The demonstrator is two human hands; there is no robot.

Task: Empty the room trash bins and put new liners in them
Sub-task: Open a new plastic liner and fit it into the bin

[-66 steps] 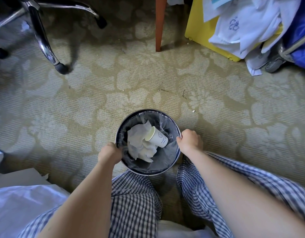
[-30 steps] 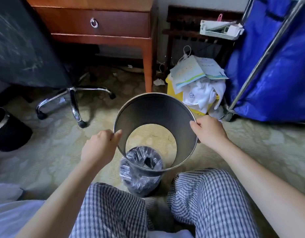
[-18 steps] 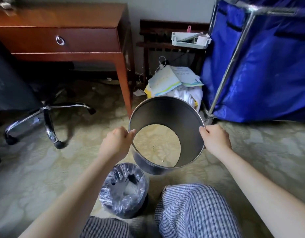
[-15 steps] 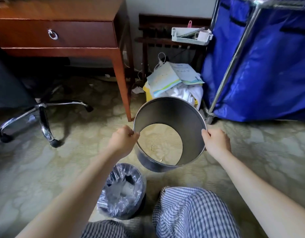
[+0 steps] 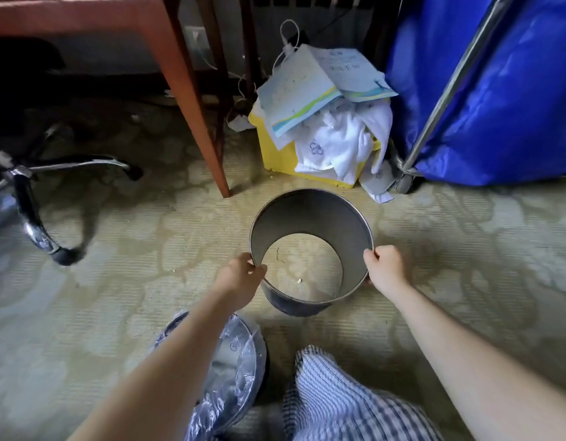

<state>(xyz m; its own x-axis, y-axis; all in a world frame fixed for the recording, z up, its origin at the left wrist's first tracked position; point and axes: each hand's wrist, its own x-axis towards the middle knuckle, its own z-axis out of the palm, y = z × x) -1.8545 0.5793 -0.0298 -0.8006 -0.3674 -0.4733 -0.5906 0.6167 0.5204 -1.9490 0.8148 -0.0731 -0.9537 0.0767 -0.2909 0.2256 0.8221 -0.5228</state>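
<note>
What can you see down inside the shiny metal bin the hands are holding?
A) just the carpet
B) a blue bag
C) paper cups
A: looking into the metal bin, gripped at its rim by the left hand and right hand, only carpet shows through.

Centre frame: a bottomless metal bin shell (image 5: 310,218), tilted toward the viewer, with carpet (image 5: 116,281) visible through it. The left hand (image 5: 240,278) grips the rim's left side and the right hand (image 5: 385,268) grips its right side. Lower centre: a plastic-lined inner bin (image 5: 240,354), partly behind the left forearm.
</note>
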